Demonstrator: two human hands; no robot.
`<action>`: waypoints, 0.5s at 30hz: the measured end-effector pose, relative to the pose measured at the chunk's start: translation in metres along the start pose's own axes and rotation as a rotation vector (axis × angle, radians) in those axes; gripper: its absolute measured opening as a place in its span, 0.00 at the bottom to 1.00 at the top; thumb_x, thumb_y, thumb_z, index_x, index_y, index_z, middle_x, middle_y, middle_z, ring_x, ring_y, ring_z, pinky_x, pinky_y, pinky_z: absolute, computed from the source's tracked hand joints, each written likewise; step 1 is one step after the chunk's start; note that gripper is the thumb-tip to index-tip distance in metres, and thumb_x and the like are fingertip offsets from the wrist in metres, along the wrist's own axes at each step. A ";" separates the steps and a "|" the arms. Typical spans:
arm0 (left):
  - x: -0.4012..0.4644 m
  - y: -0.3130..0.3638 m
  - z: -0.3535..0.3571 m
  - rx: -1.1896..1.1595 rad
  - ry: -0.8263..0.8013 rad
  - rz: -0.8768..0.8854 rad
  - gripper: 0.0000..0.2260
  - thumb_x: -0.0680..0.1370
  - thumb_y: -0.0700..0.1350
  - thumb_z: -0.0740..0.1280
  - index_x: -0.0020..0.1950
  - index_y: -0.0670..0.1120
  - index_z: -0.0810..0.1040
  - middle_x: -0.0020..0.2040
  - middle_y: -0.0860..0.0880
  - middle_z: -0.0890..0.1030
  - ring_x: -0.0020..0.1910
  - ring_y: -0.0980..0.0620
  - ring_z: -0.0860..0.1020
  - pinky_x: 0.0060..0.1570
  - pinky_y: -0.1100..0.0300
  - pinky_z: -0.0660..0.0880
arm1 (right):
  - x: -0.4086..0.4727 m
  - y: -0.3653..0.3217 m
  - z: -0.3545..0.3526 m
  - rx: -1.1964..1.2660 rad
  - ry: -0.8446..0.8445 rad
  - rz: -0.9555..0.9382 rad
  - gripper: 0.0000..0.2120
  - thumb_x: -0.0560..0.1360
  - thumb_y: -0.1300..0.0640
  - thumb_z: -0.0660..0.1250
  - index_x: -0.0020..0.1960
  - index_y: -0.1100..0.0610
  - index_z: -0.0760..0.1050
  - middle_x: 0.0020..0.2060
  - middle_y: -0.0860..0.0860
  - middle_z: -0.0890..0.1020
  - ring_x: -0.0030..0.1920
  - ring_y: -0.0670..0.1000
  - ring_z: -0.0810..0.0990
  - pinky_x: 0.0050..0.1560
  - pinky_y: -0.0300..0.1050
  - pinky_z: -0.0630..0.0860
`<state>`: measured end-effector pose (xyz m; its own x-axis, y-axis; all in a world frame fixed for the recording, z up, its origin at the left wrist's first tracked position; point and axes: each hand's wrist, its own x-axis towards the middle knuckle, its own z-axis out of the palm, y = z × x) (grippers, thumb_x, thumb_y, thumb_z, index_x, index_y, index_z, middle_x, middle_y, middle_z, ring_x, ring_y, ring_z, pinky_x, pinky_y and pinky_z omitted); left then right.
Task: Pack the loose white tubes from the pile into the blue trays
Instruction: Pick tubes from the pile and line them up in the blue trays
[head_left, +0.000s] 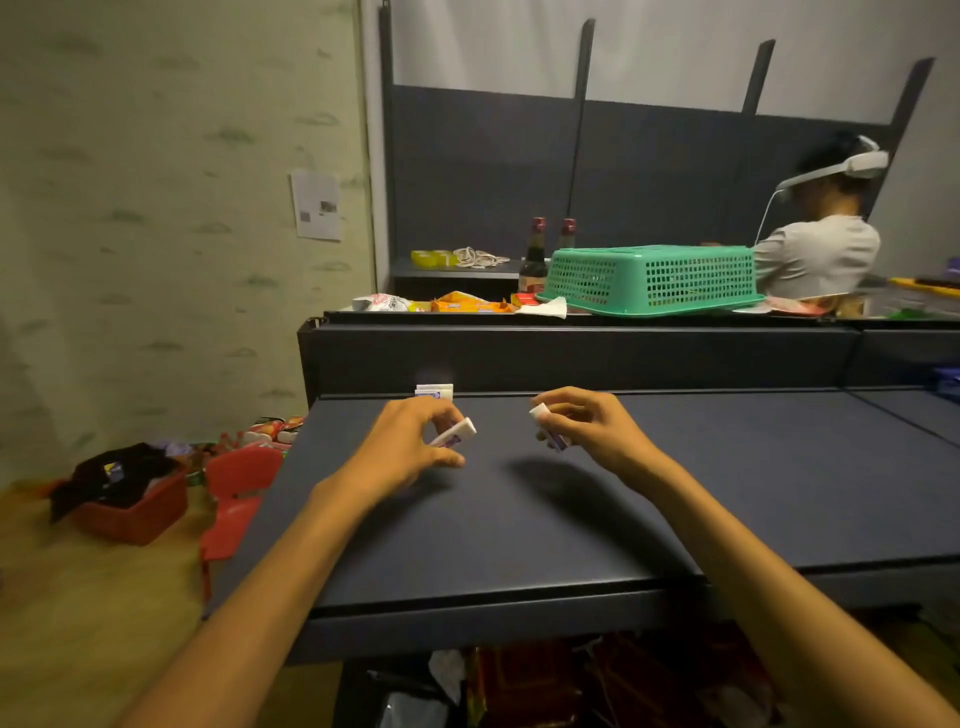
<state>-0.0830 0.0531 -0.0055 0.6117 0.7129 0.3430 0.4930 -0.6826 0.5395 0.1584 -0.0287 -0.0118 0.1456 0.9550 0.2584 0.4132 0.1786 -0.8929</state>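
A white tube in each hand, above the dark shelf.
From the head view, our left hand (415, 441) pinched one white tube (457, 432) and our right hand (587, 423) curled round another tube (549, 428), both raised over the dark shelf (519, 519), near a small white box (434, 391).

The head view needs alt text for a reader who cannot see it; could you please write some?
Over a dark shelf, the left hand and right hand each hold a small white tube in curled fingers. Behind stand an upturned green basket and two dark bottles.
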 end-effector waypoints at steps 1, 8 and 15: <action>-0.002 0.001 0.001 -0.014 0.003 -0.004 0.15 0.67 0.44 0.79 0.50 0.50 0.80 0.43 0.56 0.79 0.37 0.68 0.74 0.37 0.76 0.69 | -0.005 -0.002 0.000 0.009 0.003 -0.004 0.11 0.76 0.54 0.69 0.58 0.54 0.79 0.46 0.53 0.85 0.47 0.52 0.84 0.45 0.43 0.81; -0.011 0.005 0.004 -0.202 0.067 -0.046 0.17 0.65 0.39 0.80 0.46 0.39 0.76 0.42 0.44 0.82 0.38 0.52 0.83 0.35 0.64 0.80 | -0.023 -0.007 0.002 -0.005 0.014 0.002 0.06 0.77 0.57 0.68 0.52 0.56 0.75 0.46 0.54 0.85 0.45 0.54 0.84 0.39 0.45 0.79; -0.018 0.000 0.007 -0.141 0.056 0.012 0.09 0.67 0.38 0.77 0.44 0.47 0.83 0.42 0.53 0.83 0.40 0.64 0.79 0.38 0.75 0.73 | -0.030 -0.006 0.006 -0.028 0.005 -0.004 0.08 0.75 0.66 0.69 0.50 0.55 0.79 0.48 0.53 0.84 0.47 0.52 0.83 0.40 0.41 0.80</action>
<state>-0.0898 0.0391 -0.0171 0.5797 0.7151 0.3906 0.3916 -0.6649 0.6361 0.1459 -0.0569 -0.0168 0.1482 0.9533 0.2633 0.4387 0.1752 -0.8814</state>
